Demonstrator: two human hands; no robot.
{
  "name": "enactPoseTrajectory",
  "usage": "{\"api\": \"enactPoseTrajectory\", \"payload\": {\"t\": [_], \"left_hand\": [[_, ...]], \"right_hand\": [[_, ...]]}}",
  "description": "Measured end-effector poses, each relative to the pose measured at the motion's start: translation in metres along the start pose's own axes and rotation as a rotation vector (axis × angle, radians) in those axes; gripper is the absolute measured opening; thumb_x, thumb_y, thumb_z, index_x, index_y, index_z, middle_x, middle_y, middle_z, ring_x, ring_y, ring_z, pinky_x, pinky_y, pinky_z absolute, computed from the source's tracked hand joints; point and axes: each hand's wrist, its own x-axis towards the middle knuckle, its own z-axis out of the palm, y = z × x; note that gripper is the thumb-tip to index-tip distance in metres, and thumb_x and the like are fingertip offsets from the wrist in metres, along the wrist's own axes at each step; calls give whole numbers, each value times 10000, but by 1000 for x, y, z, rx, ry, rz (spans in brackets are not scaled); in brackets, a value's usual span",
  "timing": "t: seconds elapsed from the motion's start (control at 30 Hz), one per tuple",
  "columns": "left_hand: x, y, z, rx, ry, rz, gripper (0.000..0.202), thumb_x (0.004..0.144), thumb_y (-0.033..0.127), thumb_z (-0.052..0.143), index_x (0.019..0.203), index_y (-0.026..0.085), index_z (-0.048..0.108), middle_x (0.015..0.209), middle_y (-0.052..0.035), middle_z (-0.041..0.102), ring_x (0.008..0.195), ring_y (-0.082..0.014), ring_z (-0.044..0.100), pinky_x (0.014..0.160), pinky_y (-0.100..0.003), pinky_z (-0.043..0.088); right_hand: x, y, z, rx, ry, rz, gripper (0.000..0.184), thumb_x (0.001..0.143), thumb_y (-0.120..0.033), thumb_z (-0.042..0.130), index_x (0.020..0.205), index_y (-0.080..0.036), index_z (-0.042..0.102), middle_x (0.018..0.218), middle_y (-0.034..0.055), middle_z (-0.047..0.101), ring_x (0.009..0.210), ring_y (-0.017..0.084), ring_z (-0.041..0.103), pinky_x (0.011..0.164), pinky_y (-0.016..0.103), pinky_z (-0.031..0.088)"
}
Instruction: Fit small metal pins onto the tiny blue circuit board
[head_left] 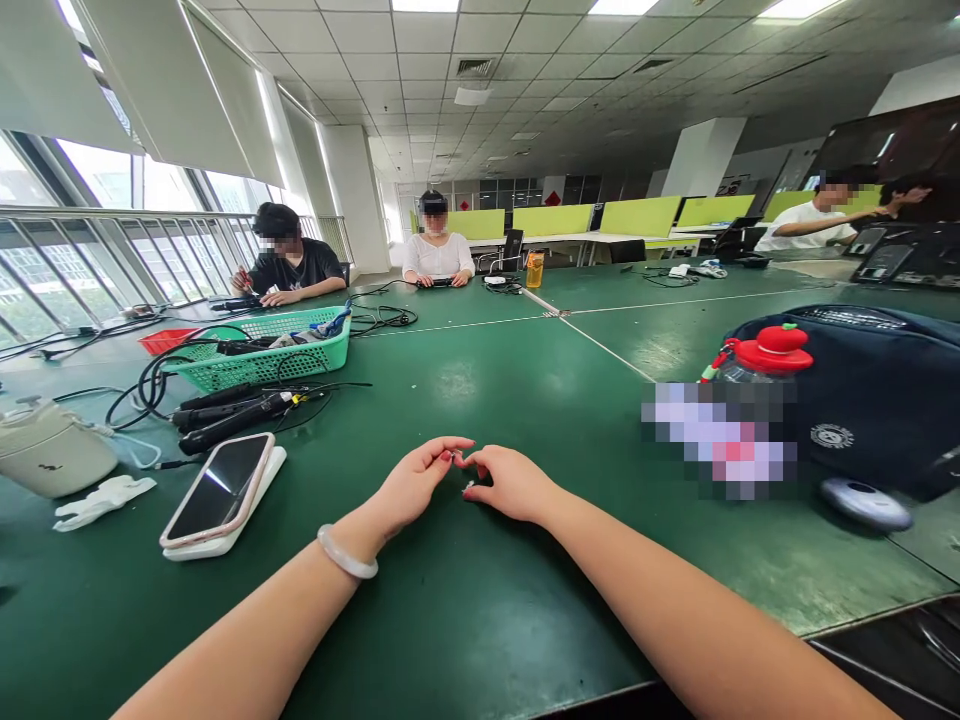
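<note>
Both of my hands meet over the green table (442, 610), fingertips close together. My left hand (416, 482) is closed in a pinch, thumb against fingers, around something too small to name. A pale bangle (347, 553) circles that wrist. My right hand (514, 483) has curled fingers, with the index fingertip near the left thumb. A tiny light-coloured bit (470, 486) shows by its thumb; its kind cannot be made out. Left of my hands, a phone (221, 490) in a pink case lies on a white flat object (259, 505).
To the left are black cylindrical handles with cables (236, 420), a green basket (277, 350), a beige pouch-like item (52, 450) and crumpled tissue (103, 500). On the right stand a red-lidded bottle (772, 350), a dark bag (885, 400) and a rounded device (866, 504). People sit beyond.
</note>
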Motion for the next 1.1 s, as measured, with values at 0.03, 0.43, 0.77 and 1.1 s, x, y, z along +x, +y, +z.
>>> {"api": "enactPoseTrajectory", "payload": {"t": [0.03,0.43,0.77,1.1], "left_hand": [[-2,2,1,-35,7,-4,327,848,304,443,1100,178,609,933,-48,626,927,-157,555,920,-294,394],[-2,-4,2,-248,-101,-130,357,830,413,514,1067,160,602,935,-75,673,865,-166,594,867,-331,441],[3,-14,-3,134,64,-153,292,815,329,492,1016,183,646,915,-45,696,679,-136,591,689,-282,481],[2,-16,1,-137,-48,-145,413,744,249,617,1140,136,585,1050,-90,687,931,-199,649,915,-371,476]], "right_hand": [[0,0,0,5,-8,1,337,717,-361,687,1017,-211,649,837,27,606,735,142,551,658,255,401],[1,2,-4,84,-19,-33,74,748,-226,654,689,-187,632,734,3,593,676,121,537,621,236,370],[-2,0,-8,286,19,37,70,751,-193,585,698,-204,628,647,-34,618,602,100,529,581,217,382],[-2,-9,-10,508,126,106,115,749,-176,553,755,-192,666,701,-18,647,598,96,544,611,218,443]]}}
